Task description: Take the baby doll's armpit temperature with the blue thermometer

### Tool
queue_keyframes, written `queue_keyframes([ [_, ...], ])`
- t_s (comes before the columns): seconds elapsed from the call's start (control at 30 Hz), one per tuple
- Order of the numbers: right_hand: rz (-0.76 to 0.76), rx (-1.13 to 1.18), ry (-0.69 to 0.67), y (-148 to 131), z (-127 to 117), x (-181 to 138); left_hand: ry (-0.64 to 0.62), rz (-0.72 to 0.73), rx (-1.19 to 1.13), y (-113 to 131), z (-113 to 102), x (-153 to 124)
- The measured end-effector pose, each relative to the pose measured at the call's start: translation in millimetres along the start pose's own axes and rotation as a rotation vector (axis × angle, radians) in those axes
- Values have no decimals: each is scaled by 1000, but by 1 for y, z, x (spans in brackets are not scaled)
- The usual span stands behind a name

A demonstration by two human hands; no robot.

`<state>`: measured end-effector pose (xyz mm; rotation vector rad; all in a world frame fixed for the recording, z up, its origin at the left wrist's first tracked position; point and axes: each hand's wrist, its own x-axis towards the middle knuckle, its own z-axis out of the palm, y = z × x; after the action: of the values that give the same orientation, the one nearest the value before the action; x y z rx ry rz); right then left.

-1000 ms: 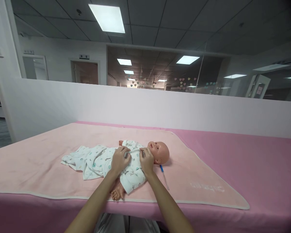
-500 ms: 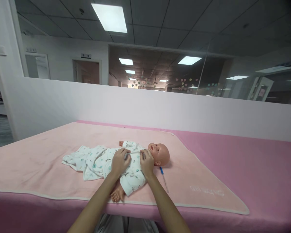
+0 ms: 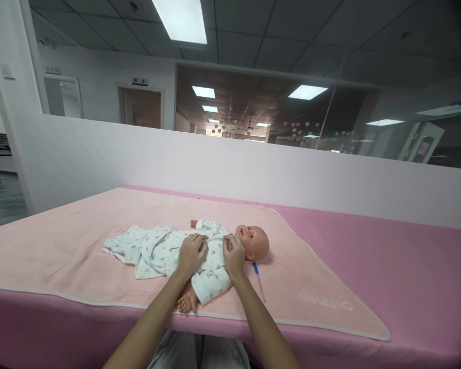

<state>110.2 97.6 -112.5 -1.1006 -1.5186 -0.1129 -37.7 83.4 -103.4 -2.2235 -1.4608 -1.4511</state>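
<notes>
Left hand (image 3: 192,254) and right hand (image 3: 234,255), half-curled over the doll's (image 3: 258,243) gown (image 3: 157,251) (cloth grip: cannot tell), best work lightly, evenly.

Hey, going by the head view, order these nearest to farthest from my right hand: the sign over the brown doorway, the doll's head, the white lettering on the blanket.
From your right hand:
1. Doll's head, just to its right.
2. White lettering, farther right, toward the blanket's corner.
3. Doorway sign, far off, beyond the low wall.

Left grip (image 3: 192,253), right grip (image 3: 234,254) on clothed doll (image 3: 214,262); blue-tipped stick (image 3: 259,282) nearby.
</notes>
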Motion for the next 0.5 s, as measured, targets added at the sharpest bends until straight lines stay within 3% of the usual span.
queue_keyframes([
  [0.5, -16, -58, -20, -2, -1, -1, -7, 51, -31, -2, -2, -3],
])
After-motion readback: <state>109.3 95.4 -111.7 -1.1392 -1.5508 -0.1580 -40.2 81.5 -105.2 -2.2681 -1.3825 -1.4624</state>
